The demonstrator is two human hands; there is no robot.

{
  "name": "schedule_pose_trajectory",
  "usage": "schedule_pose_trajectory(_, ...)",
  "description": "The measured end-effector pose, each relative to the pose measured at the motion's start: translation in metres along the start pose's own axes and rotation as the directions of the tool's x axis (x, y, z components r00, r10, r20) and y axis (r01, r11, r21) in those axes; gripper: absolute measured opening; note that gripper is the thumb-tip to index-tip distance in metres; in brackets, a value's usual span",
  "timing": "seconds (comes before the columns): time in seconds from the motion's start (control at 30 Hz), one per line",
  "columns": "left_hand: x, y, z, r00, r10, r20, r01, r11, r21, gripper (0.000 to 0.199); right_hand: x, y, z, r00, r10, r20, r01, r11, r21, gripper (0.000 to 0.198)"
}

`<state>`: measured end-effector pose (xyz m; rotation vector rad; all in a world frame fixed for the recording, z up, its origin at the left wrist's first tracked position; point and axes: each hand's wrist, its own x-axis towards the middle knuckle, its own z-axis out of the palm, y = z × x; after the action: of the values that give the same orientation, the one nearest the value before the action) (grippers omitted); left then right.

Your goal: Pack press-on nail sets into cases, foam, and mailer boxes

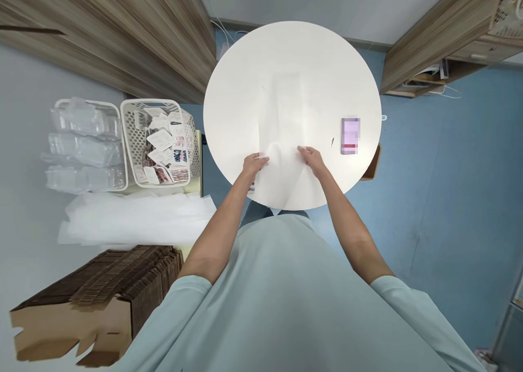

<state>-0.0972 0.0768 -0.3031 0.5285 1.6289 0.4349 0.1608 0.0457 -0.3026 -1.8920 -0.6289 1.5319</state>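
White sheet (281, 135) seems light and floppy, best held where my left hand (254, 165) and right hand (312, 159) pinch its sides.

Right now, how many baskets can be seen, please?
3: left basket, with clear packs; middle basket, beside it, with cards; right basket, cut off at the upper corner. Others may be hidden.

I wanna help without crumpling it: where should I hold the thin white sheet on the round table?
Probably pinch the thin white sheet by its left and right edges, coming from the near side of the round table. It looks mostly flat, so its middle offers little to pinch.
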Motion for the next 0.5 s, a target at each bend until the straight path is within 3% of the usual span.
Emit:
schedule_pose_trajectory(0.13,0.011,0.006,0.004,0.996,0.056,-0.063,-0.054,0.998,0.026,0.058,-0.037,0.041,0.002,0.998,0.043,0.040,-0.043,0.999,0.006,0.046)
schedule_pose_trajectory(0.23,0.015,0.005,0.001,0.991,0.105,-0.080,-0.098,0.992,0.083,0.053,-0.053,0.057,-0.001,0.999,0.033,-0.003,-0.034,0.999,-0.040,0.035)
schedule_pose_trajectory(0.4,0.001,-0.014,-0.009,0.997,0.021,0.075,-0.040,0.963,0.268,0.069,-0.047,0.058,-0.008,0.996,0.022,-0.081,-0.026,0.999,-0.046,0.027)
schedule_pose_trajectory(0.5,-0.013,-0.030,-0.010,0.996,-0.012,0.084,-0.018,0.935,0.354,0.064,-0.035,0.051,-0.010,0.991,0.012,-0.130,-0.023,0.997,-0.079,0.030)
